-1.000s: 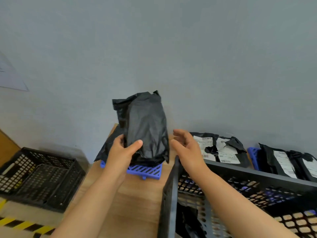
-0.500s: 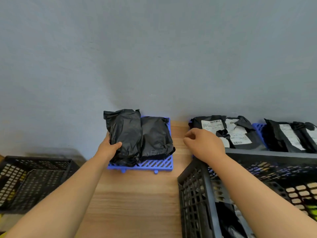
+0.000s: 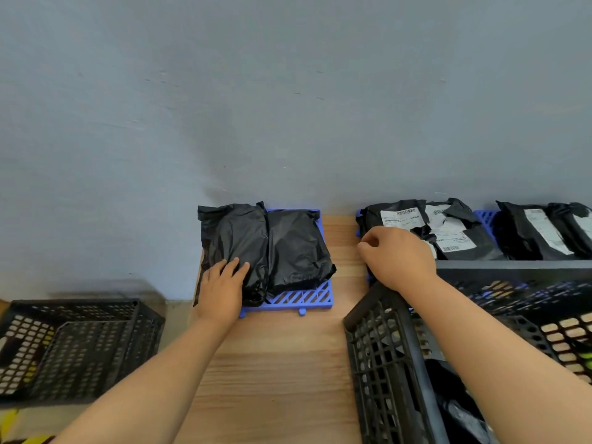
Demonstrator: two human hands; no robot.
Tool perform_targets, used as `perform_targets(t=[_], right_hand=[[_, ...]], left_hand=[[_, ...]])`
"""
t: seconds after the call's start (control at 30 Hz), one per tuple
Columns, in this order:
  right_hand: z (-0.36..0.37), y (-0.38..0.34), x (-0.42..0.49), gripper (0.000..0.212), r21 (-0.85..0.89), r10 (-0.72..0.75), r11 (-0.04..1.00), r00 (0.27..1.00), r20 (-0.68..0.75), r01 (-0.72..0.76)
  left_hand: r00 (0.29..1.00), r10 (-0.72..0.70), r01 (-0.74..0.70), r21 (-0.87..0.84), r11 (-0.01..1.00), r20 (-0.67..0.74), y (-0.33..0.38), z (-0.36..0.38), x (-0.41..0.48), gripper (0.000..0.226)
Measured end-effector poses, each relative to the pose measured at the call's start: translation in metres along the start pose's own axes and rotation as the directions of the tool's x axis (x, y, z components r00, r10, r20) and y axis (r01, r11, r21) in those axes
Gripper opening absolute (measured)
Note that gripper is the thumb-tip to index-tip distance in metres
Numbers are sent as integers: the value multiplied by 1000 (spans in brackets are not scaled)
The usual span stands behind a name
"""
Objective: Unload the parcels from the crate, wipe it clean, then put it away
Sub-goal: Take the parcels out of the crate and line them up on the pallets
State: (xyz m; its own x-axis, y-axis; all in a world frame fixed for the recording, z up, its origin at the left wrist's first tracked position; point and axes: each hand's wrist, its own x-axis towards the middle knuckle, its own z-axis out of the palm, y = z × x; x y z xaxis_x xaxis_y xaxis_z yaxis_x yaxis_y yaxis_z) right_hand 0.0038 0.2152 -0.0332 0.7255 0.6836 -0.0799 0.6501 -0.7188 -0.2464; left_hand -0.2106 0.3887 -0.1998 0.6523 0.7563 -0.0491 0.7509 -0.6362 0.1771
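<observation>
— So, where does the crate stand?

— The black perforated plastic crate [image 3: 378, 347] sits on the pale wooden worktop [image 3: 275, 363], at my right side. One crumpled black plastic parcel [image 3: 455, 408] lies inside it, low against the near wall.

— And your left hand?

— My left hand [image 3: 222, 291] lies flat, fingers straight and together, on the near end of a black plastic-wrapped parcel [image 3: 235, 241] left of the crate. That parcel lies on a blue slatted plastic pallet [image 3: 304, 298], touching a second black wrapped parcel [image 3: 298, 248] that lies between it and the crate.

— Does the right hand hold anything?

— My right hand [image 3: 397, 256] hovers over the crate's far left corner, knuckles up, fingers curled under. The fingertips are hidden, so I cannot tell whether they grip anything or merely hang.

— What lies beyond the crate?

— Past its far rim, against the grey wall [image 3: 288, 91], black parcels with white printed labels [image 3: 448, 232] lie on another blue pallet [image 3: 485, 216], and a further pair of labelled parcels [image 3: 541, 232] lies to the right of those.

— Anything on the other side?

— Far left of the crate, below the worktop's level, two black perforated crates [image 3: 80, 341] sit on the floor, one set inside the other.
</observation>
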Motion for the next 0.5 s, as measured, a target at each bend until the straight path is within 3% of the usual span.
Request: perform_targets(t=[0.07,0.2,0.33,0.4,0.5], right_hand=[[-1,-1,-1,24,-8,6,1000,1000,3,-6],[-1,-2,-3,24,3,0,1000,1000,-13,0],[-2,2,-9,22,169,-49,984,996,-74,61],[-6,7,-13,19,433,-58,896,993,-105,99],[-19,20,-29,25,756,27,645,985,-168,111]], left_hand=[[999,-3,6,-50,999,46,1,-1,2,60],[999,-27,26,45,999,27,17,-21,1,51],[995,81,-85,-68,994,-64,62,-44,-13,47],[981,158,-172,-136,976,-109,92,-57,-20,47],[951,258,-294,-250,923,-167,131,-77,-32,46]])
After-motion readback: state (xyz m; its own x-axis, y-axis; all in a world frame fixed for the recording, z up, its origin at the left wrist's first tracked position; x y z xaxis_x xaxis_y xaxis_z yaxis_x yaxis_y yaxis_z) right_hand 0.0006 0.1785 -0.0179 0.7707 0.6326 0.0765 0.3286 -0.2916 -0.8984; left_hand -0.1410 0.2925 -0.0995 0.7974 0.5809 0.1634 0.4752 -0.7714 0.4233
